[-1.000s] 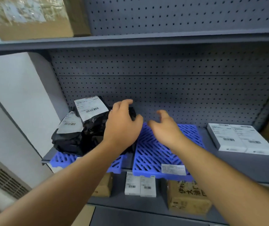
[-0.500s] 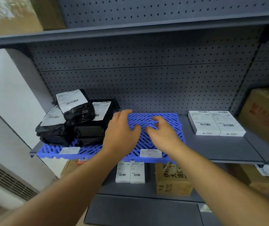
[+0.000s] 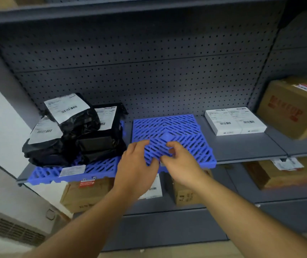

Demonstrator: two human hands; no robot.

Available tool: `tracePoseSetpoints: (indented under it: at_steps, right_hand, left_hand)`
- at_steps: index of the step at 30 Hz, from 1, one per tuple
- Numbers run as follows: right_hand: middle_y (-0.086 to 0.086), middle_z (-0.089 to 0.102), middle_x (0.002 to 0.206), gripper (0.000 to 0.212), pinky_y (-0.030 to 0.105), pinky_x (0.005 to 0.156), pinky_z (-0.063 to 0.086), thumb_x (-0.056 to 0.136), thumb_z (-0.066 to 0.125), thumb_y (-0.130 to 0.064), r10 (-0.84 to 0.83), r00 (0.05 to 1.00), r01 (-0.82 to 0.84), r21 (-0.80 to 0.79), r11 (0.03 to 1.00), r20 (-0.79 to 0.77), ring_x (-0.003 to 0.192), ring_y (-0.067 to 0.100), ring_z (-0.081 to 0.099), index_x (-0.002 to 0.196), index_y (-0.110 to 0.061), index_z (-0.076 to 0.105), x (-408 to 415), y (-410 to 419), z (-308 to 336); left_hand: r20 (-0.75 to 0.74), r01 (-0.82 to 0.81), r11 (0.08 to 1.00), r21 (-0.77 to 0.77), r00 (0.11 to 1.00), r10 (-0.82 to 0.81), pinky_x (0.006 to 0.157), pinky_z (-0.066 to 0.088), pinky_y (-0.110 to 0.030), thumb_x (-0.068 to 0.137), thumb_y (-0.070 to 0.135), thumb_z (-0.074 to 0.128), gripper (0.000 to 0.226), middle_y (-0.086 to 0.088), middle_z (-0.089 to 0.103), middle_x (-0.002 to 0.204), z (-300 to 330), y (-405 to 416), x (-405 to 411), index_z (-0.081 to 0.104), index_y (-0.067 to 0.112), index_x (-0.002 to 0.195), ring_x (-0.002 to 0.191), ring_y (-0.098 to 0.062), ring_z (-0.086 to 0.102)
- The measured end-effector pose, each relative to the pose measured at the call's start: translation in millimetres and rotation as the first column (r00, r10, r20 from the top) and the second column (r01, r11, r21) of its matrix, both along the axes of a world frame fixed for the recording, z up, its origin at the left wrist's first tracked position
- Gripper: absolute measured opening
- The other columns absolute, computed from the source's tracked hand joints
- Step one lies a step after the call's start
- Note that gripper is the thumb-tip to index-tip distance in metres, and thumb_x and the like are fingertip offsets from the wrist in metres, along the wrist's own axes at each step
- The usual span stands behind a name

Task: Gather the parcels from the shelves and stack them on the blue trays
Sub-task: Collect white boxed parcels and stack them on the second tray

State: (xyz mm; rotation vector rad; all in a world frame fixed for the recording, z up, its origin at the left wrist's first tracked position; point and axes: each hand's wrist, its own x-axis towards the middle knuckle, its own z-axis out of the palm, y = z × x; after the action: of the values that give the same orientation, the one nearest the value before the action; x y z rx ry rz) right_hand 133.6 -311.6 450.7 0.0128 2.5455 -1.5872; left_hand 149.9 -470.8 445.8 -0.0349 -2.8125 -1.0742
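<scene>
Two blue slatted trays lie side by side on the grey middle shelf. The left tray (image 3: 100, 169) carries a pile of black plastic parcels (image 3: 74, 131) with white labels. The right tray (image 3: 184, 131) has nothing on it. My left hand (image 3: 136, 168) and my right hand (image 3: 180, 162) hover close together over the right tray's front edge, fingers relaxed and holding nothing. A pair of flat white parcels (image 3: 235, 121) lies on the shelf to the right of the tray, out of reach of both hands.
A large brown carton (image 3: 295, 107) stands at the far right of the shelf (image 3: 245, 146). The shelf below holds brown boxes (image 3: 85, 194), a white labelled parcel (image 3: 153, 189) and more cartons (image 3: 282, 174) at right. A perforated back panel closes the rear.
The view has swung right and down. Both hands have drawn back from the black parcels and the tray's middle toward the right tray's front edge, staying empty.
</scene>
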Motion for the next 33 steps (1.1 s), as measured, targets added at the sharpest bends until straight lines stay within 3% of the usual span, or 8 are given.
tracePoseSetpoints:
  at_steps: [3, 8, 11, 16, 22, 27, 30, 33]
  right_hand:
    - [-0.010, 0.056, 0.130, 0.039, 0.026, 0.084, 0.047, 0.098, 0.059, -0.026, -0.054, 0.999, 0.054, -0.049, 0.997, 0.003, 0.109, 0.008, 0.059, 0.136, -0.031, 0.051, 15.2, -10.5, -12.7]
    - [-0.012, 0.060, 0.119, 0.033, 0.017, 0.085, 0.043, 0.095, 0.063, -0.018, -0.091, 0.995, 0.092, -0.067, 0.993, 0.030, 0.109, 0.003, 0.059, 0.126, -0.028, 0.059, 35.6, -23.3, -43.7]
    - [-0.010, 0.061, 0.117, 0.033, 0.015, 0.086, 0.043, 0.093, 0.065, -0.017, -0.109, 0.992, 0.111, -0.033, 0.993, 0.057, 0.107, 0.003, 0.060, 0.125, -0.026, 0.061, 43.8, -24.9, -66.5]
    - [-0.006, 0.062, 0.119, 0.038, 0.032, 0.101, 0.048, 0.092, 0.066, -0.020, -0.091, 0.987, 0.085, 0.053, 0.995, 0.132, 0.107, 0.008, 0.061, 0.129, -0.025, 0.060, 48.3, -21.7, -110.2]
    - [-0.007, 0.062, 0.116, 0.039, 0.030, 0.095, 0.048, 0.090, 0.065, -0.024, -0.051, 0.977, 0.016, 0.164, 0.986, 0.209, 0.105, 0.014, 0.061, 0.129, -0.026, 0.060, 39.0, -20.4, -152.7]
    - [-0.003, 0.061, 0.125, 0.040, 0.023, 0.085, 0.041, 0.092, 0.062, -0.025, 0.023, 0.967, -0.081, 0.217, 0.973, 0.255, 0.113, 0.015, 0.059, 0.132, -0.024, 0.059, 23.0, -24.8, -182.3]
    - [0.002, 0.060, 0.130, 0.039, 0.025, 0.085, 0.044, 0.092, 0.060, -0.025, 0.037, 0.959, -0.107, 0.236, 0.966, 0.282, 0.113, 0.019, 0.059, 0.131, -0.023, 0.059, 11.2, -30.6, -203.8]
    - [0.003, 0.059, 0.136, 0.042, 0.026, 0.086, 0.048, 0.093, 0.057, -0.024, 0.036, 0.953, -0.121, 0.268, 0.956, 0.301, 0.115, 0.023, 0.060, 0.135, -0.022, 0.057, -4.3, -39.1, -225.9]
  left_hand:
    - [0.019, 0.049, 0.999, 0.001, 0.999, -0.049, 0.102, 0.050, -0.049, 0.098, 0.037, 0.058, 0.056, 0.009, 0.036, 0.155, -13.3, -12.8, 9.6, 0.038, 0.037, 0.150, 0.126, -0.025, 0.055]
    - [0.010, 0.114, 0.994, -0.002, 0.993, -0.114, 0.095, 0.052, -0.042, 0.096, 0.033, 0.060, 0.048, 0.018, 0.044, 0.142, -40.6, -31.3, 31.0, 0.046, 0.039, 0.142, 0.107, -0.022, 0.063]
    - [0.034, 0.174, 0.985, -0.018, 0.984, -0.173, 0.100, 0.050, -0.037, 0.091, 0.032, 0.060, 0.046, 0.022, 0.048, 0.134, -65.2, -35.3, 47.6, 0.052, 0.037, 0.136, 0.118, -0.011, 0.057]
    - [0.137, 0.161, 0.985, -0.056, 0.979, -0.152, 0.102, 0.049, -0.036, 0.088, 0.031, 0.061, 0.048, 0.020, 0.051, 0.133, -110.1, -39.6, 55.8, 0.054, 0.035, 0.135, 0.123, -0.011, 0.055]
    - [0.290, 0.088, 0.993, -0.073, 0.955, -0.063, 0.098, 0.050, -0.035, 0.088, 0.032, 0.060, 0.049, 0.015, 0.052, 0.134, -151.4, -37.4, 56.8, 0.052, 0.038, 0.135, 0.113, -0.012, 0.061]
    - [0.342, 0.020, 0.988, -0.156, 0.939, 0.035, 0.098, 0.047, -0.034, 0.092, 0.034, 0.061, 0.050, 0.013, 0.049, 0.140, -180.5, -39.7, 44.8, 0.049, 0.035, 0.141, 0.124, -0.017, 0.052]
    - [0.363, 0.003, 0.980, -0.197, 0.929, 0.070, 0.095, 0.047, -0.036, 0.094, 0.032, 0.059, 0.049, 0.008, 0.050, 0.141, -199.5, -45.8, 28.0, 0.049, 0.035, 0.142, 0.124, -0.021, 0.052]
    - [0.382, -0.006, 0.977, -0.213, 0.920, 0.089, 0.101, 0.047, -0.041, 0.095, 0.033, 0.058, 0.050, 0.004, 0.049, 0.143, -222.7, -54.8, 5.0, 0.047, 0.031, 0.144, 0.127, -0.024, 0.050]
